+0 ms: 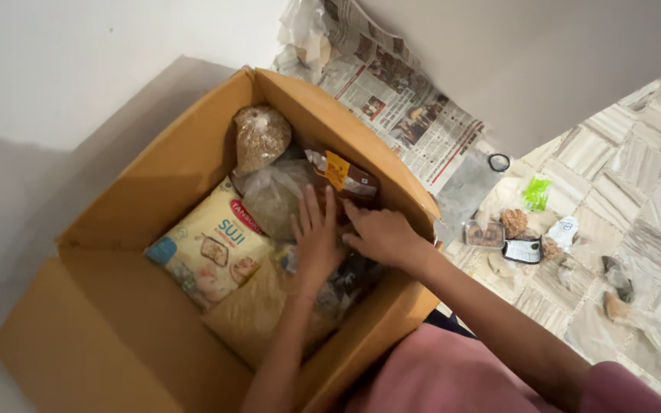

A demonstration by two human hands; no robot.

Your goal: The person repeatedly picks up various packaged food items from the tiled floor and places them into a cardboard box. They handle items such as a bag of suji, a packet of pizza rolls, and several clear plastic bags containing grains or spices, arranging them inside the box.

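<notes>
Open brown cardboard box [154,229], left to right: yellow printed flour pouch [212,248], soft and slumping, best lifted from beneath; my left hand [317,237] spread flat on clear grain bags [273,197]; my right hand [380,233] apparently gripping a dark, slippery plastic packet [346,177].

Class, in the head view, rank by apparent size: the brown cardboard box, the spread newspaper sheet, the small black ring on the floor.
1. Brown cardboard box
2. Spread newspaper sheet, partly hidden behind the box
3. Small black ring
</notes>
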